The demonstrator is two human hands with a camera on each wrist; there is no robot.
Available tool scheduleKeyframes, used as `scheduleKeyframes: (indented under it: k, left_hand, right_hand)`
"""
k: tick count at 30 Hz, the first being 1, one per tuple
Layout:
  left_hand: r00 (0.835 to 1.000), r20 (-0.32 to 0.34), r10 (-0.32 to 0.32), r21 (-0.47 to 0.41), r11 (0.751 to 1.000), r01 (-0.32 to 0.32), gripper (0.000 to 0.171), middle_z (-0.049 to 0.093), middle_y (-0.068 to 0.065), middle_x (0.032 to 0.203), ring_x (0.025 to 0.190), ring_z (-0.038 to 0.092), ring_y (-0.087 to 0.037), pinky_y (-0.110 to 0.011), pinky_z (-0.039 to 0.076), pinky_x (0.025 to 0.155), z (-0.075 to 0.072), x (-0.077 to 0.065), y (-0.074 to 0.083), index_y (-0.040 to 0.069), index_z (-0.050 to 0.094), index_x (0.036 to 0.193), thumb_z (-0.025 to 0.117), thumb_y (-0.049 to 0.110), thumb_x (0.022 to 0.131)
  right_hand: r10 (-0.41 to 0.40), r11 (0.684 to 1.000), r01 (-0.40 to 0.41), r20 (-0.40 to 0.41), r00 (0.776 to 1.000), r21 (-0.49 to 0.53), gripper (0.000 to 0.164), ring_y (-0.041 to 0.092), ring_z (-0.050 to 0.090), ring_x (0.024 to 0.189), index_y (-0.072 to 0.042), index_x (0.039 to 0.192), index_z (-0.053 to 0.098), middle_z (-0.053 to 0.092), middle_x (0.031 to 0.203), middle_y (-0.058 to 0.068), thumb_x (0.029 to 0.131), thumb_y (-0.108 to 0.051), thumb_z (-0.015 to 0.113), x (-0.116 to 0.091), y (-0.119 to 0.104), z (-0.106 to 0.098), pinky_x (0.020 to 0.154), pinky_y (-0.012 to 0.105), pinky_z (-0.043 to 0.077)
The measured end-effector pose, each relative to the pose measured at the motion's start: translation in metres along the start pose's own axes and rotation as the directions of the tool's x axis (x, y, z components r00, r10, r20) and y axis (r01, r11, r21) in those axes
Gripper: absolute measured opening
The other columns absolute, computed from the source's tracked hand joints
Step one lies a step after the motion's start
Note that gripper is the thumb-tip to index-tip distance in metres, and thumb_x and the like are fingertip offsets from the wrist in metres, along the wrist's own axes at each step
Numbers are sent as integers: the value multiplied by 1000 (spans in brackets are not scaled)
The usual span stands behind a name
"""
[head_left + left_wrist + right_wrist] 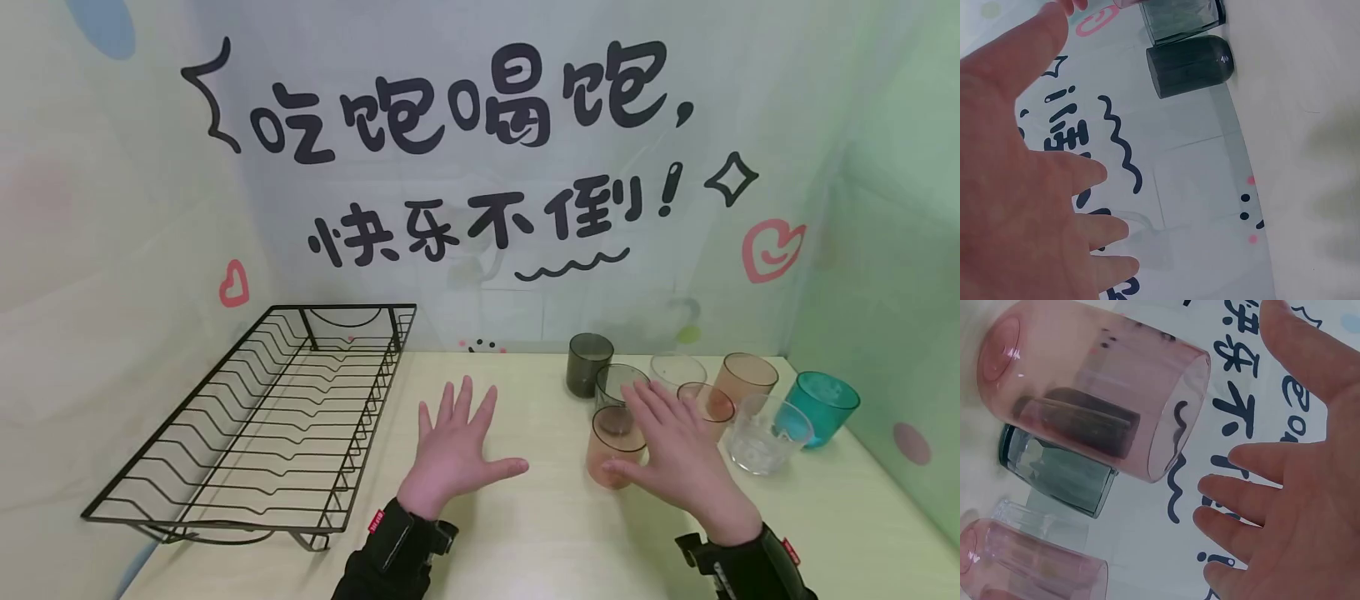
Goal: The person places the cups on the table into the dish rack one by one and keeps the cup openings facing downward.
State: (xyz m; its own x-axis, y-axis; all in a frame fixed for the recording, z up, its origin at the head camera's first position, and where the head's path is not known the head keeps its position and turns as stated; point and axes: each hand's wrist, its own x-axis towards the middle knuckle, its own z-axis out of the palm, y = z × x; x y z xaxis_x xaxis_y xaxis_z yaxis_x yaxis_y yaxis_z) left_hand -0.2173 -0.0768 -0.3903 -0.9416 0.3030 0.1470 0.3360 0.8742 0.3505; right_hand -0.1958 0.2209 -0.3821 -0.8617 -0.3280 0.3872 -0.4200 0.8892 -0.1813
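Observation:
My left hand (456, 446) hovers over the table with its fingers spread and holds nothing. The right hand (678, 454), fingers straight, is above the group of glasses and partly covers them in the head view. Nearest to it is a pink glass (1097, 387), upright on the table; I see no grip on it. Behind that one stand a greenish-grey glass (1060, 472) and a dark grey glass (589, 365). Farther right are another pink glass (707, 402), an amber-pink glass (746, 379), clear glasses (768, 435) and a teal glass (828, 408).
A black wire dish rack (247, 417) stands on the left side of the pale table (525, 533). A cloth backdrop (450, 317) with black writing hangs behind, and a greenish side cloth (892, 333) borders the table on the right.

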Motion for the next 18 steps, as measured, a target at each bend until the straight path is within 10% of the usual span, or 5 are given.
scheduleKeyframes:
  k: [18]
  left_hand:
    - [992, -97, 85, 31, 996, -82, 115, 21, -20, 160, 146, 14, -45, -70, 7, 112, 20, 0, 1, 16, 31, 157, 78, 70, 66]
  right_hand:
    - [-11, 1000, 11, -63, 998, 0, 87, 44, 53, 118, 1, 139, 51, 60, 129, 21, 71, -38, 88, 2, -6, 16, 103, 60, 37]
